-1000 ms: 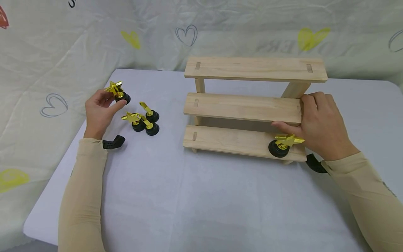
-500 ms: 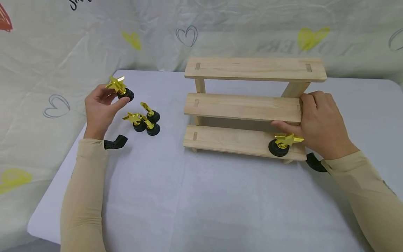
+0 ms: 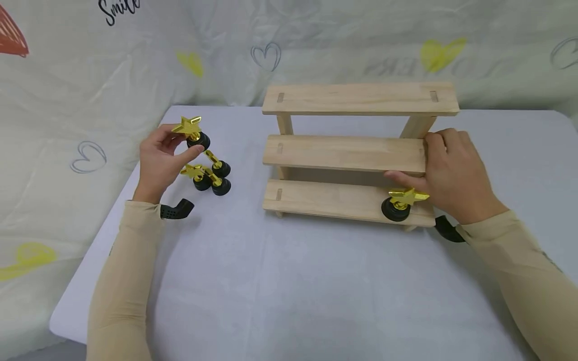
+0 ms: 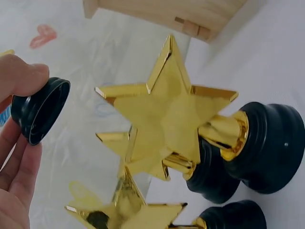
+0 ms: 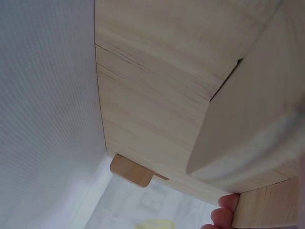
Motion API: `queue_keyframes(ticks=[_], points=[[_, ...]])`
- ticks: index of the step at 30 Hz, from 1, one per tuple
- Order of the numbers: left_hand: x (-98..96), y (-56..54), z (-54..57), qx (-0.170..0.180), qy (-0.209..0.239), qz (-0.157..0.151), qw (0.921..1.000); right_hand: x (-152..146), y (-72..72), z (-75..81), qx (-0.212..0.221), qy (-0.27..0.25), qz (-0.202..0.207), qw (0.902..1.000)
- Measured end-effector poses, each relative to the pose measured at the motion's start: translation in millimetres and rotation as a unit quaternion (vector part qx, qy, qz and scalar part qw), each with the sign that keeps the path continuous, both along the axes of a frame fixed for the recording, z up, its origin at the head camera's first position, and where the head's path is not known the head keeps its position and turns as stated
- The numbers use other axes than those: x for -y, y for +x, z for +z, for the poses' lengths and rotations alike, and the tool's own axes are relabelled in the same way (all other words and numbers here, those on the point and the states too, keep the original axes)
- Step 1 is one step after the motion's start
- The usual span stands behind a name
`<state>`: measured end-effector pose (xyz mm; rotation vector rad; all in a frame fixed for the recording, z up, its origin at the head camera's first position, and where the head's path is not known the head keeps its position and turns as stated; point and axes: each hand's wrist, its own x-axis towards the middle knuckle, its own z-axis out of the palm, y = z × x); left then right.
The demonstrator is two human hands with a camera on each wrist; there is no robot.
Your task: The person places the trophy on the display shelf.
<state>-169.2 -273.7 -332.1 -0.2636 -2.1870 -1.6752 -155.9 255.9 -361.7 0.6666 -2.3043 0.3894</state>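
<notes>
My left hand [image 3: 160,163] pinches a small gold star trophy [image 3: 186,127] by its black base, lifted above the table. The left wrist view shows that base [image 4: 40,110] from its hollow underside; its star is out of sight there. Close beside stand several matching trophies, one with a large gold star [image 4: 164,109] facing the left wrist camera. My right hand [image 3: 460,178] grips the right end of the middle board of a three-tier wooden display rack [image 3: 343,153]. Another star trophy [image 3: 397,208] stands on the rack's lowest board, near the right thumb.
A white cloth-covered table [image 3: 271,286] lies under everything. Behind it hangs a pale curtain [image 3: 334,45] with printed hearts and letters. Black curved pieces [image 3: 177,209] stick out at both wrists.
My left hand has carried the pinched trophy to the right, now partly over the standing trophies. My right hand keeps its grip on the rack. The head view has shifted slightly.
</notes>
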Motion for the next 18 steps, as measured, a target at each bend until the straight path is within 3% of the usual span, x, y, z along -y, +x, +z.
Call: queue_keyframes(ticks=[6, 18], points=[[-10.5, 3.0, 2.3, -0.02, -0.039, -0.023, 0.9988, 0.5, 1.2, -0.8, -0.014, 0.006, 0.005, 0.9999], [-26.5, 12.8, 6.4, -0.041, -0.046, -0.044, 0.9971, -0.9, 0.1, 1.2, -0.037, 0.006, 0.005, 0.9993]])
